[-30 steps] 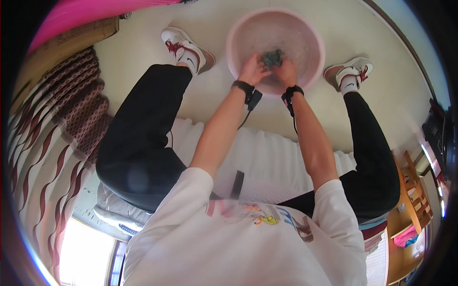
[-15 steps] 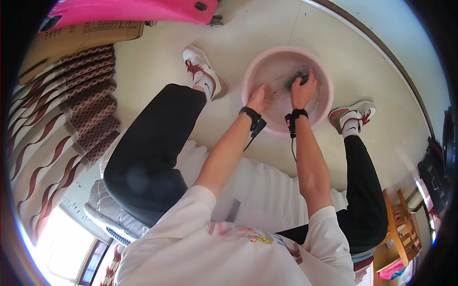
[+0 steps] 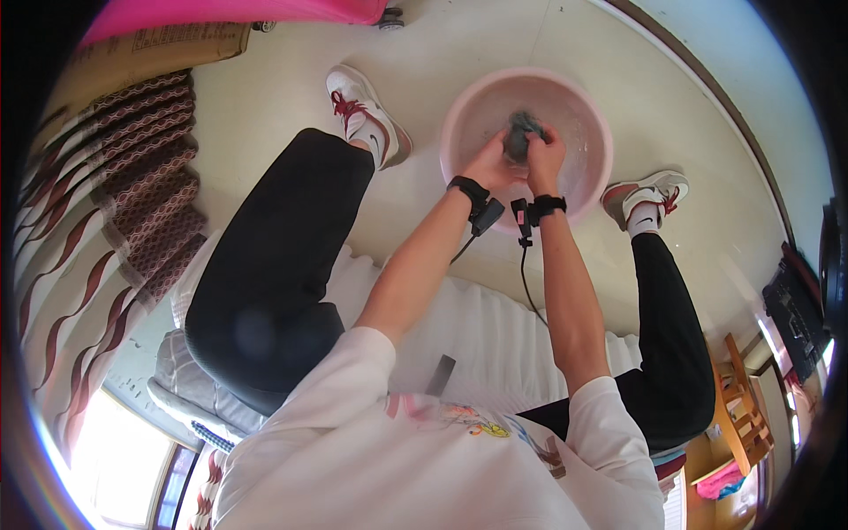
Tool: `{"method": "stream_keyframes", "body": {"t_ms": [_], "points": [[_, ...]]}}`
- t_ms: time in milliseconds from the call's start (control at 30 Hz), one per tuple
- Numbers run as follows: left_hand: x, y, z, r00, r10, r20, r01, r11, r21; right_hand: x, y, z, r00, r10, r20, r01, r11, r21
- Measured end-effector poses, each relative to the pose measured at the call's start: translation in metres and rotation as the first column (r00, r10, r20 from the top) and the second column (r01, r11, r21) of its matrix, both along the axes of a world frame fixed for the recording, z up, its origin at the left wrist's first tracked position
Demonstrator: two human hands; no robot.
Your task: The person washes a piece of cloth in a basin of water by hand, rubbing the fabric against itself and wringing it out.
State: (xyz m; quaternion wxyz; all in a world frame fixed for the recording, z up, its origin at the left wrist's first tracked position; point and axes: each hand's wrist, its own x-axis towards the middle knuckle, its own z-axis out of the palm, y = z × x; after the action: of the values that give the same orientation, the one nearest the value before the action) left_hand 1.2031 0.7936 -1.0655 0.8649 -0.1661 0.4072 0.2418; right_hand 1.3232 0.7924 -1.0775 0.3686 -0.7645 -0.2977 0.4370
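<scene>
A round pink basin (image 3: 606, 146) of cloudy water stands on the floor between my feet. Over the water, both hands hold a crumpled, wet, dark grey-green cloth (image 3: 523, 132), bunched up so that its exact kind does not show. My left hand (image 3: 495, 168) is closed on its left and lower side, most of its fingers turned from view. From the right, my right hand (image 3: 545, 161) grips it with thumb and fingers. The two hands are close together, and each wrist wears a black strap with a small device.
My shoes (image 3: 367, 110) stand on either side of the basin on the pale floor. At the far left are a pink case (image 3: 238, 11), a cardboard box (image 3: 168, 53) and a patterned curtain (image 3: 132, 177). A dark cable (image 3: 530, 287) trails from my right wrist.
My left hand has come over to the cloth, which my right hand brought left to the middle of the basin. Both hands now hold it together.
</scene>
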Motion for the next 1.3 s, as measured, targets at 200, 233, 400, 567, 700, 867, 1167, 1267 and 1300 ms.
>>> {"method": "stream_keyframes", "body": {"t_ms": [200, 233, 400, 567, 700, 867, 1167, 1267, 1300], "points": [[-0.001, 0.015, -0.014, 0.932, 0.203, -0.299, -0.177, 0.978, 0.112, -0.026, -0.027, 0.078, 0.798, -0.355, -0.487, 0.317, 0.934, -0.163], [-0.001, 0.01, -0.017, 0.933, 0.203, -0.297, -0.177, 0.978, 0.111, -0.028, -0.031, 0.083, 0.817, -0.368, -0.444, 0.326, 0.93, -0.171], [-0.002, 0.011, -0.019, 0.794, -0.036, -0.606, 0.297, 0.894, 0.336, -0.011, -0.061, 0.069, 0.978, 0.189, 0.085, -0.18, 0.979, -0.099], [0.003, 0.01, -0.018, 0.678, -0.122, -0.725, 0.56, 0.724, 0.402, 0.023, -0.069, 0.044, 0.975, 0.214, 0.057, -0.217, 0.975, 0.04], [-0.028, -0.001, -0.031, 0.479, -0.075, -0.875, 0.712, 0.617, 0.336, 0.022, -0.054, 0.052, 0.894, 0.232, 0.383, -0.17, 0.967, -0.188], [-0.031, -0.022, -0.021, 0.525, -0.088, -0.847, 0.685, 0.633, 0.359, 0.016, -0.046, 0.052, 0.606, 0.184, 0.774, -0.316, 0.949, 0.022], [-0.039, -0.032, -0.026, 0.584, -0.115, -0.803, 0.38, 0.914, 0.145, 0.034, -0.042, 0.03, 0.923, 0.167, 0.346, -0.117, 0.98, -0.161], [-0.028, -0.023, -0.022, 0.576, -0.013, -0.817, 0.283, 0.941, 0.185, 0.051, -0.05, 0.033, 0.903, 0.139, 0.406, -0.027, 0.963, -0.269], [-0.024, -0.024, -0.022, 0.574, 0.034, -0.818, 0.252, 0.943, 0.216, 0.057, -0.05, 0.032, 0.909, 0.091, 0.406, 0.014, 0.969, -0.248]]}}
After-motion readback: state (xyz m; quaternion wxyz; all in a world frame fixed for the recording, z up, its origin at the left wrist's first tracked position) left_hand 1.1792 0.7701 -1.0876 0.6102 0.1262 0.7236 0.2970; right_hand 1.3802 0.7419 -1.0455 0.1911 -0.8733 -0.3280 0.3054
